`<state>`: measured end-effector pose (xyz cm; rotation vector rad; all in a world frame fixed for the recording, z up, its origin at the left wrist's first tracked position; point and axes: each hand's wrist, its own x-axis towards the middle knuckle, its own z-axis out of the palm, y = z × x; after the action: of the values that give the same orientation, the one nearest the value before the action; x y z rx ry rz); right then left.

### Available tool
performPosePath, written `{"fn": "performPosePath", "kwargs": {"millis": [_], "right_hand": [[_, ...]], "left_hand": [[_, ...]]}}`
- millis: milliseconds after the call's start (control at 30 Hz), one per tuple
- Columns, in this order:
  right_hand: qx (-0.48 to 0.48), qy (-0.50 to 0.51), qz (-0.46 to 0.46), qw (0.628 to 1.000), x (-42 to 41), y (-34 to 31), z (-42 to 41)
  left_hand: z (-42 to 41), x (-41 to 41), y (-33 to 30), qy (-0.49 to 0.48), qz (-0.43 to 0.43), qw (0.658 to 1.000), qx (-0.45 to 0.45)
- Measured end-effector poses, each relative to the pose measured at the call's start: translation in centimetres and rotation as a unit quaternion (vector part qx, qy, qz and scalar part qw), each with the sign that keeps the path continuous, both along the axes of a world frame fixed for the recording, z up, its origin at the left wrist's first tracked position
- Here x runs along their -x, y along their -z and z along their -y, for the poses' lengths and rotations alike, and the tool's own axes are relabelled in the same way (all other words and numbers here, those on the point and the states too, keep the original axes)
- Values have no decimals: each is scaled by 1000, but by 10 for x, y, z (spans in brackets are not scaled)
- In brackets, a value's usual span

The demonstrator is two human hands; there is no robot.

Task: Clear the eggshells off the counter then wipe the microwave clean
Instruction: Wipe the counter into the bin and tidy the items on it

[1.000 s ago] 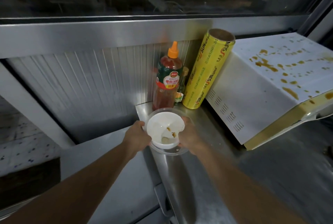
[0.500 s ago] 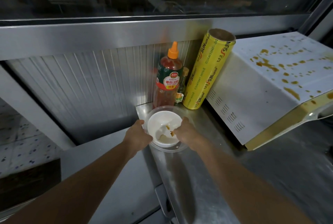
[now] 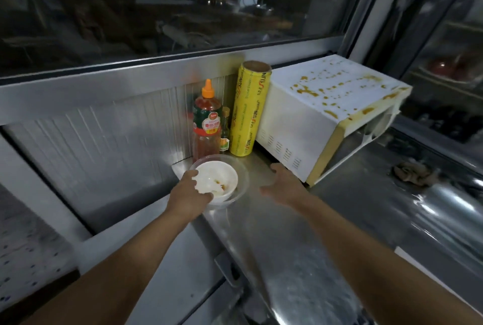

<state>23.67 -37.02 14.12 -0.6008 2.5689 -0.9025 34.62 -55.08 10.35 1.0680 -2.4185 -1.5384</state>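
The person's left hand [image 3: 188,195] grips the near-left rim of a white bowl [image 3: 217,177], fingers curled over the edge and thumb low on the outer side. That bowl sits nested inside a clear plastic bowl [image 3: 241,184], and both stand on the steel counter [image 3: 274,241] at its far left corner. Pale eggshell bits [image 3: 218,187] with small yellow-brown flecks lie in the bottom of the white bowl. The right hand [image 3: 283,184] is off the bowls, hovering just to their right above the counter, fingers spread and relaxed, holding nothing, its fingertips near the lower vented side of the microwave [image 3: 313,118]. The microwave is white with a yellowed front edge, sits at an angle on the counter, and its top is spattered with brown-yellow drips. Behind the bowls stands a red sauce bottle [image 3: 207,120] with an orange cap, and a small bottle [image 3: 225,131] is tucked beside it. A tall yellow roll of cling film [image 3: 249,110] stands upright between those bottles and the microwave, touching or nearly touching the microwave's side. Farther right on the counter lies a crumpled brownish cloth [image 3: 411,173], well apart from both hands.
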Motion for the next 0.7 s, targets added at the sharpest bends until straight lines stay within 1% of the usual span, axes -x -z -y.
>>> {"fn": "performPosePath", "kwargs": {"millis": [67,133,267,333,433,500,600,700], "right_hand": [[-41,45,23,998,-10,-7,-25],[-32,87,35,995,-19,-13,-54],[-59,112,-15,992,-38,-30,-116],[-65,134,-25,989,-44,-33,-149],[-27,161,-24,986,-52,-35,-197],[5,191,-7,982,-57,-37,-229],[39,224,7,974,-65,-42,-281],[51,224,25,973,-74,-42,-343]], "left_hand": [[-17,-2,-9,21,-14,1000,-7],[-37,-2,-17,42,-26,998,-24],[-86,3,-30,108,-27,994,-10],[-113,7,-35,142,-27,989,-16],[-156,12,-39,167,-43,985,-26],[-186,16,-41,174,-56,983,-32],[-235,18,-44,198,-51,979,-29],[-294,17,-46,218,-41,975,-33]]}}
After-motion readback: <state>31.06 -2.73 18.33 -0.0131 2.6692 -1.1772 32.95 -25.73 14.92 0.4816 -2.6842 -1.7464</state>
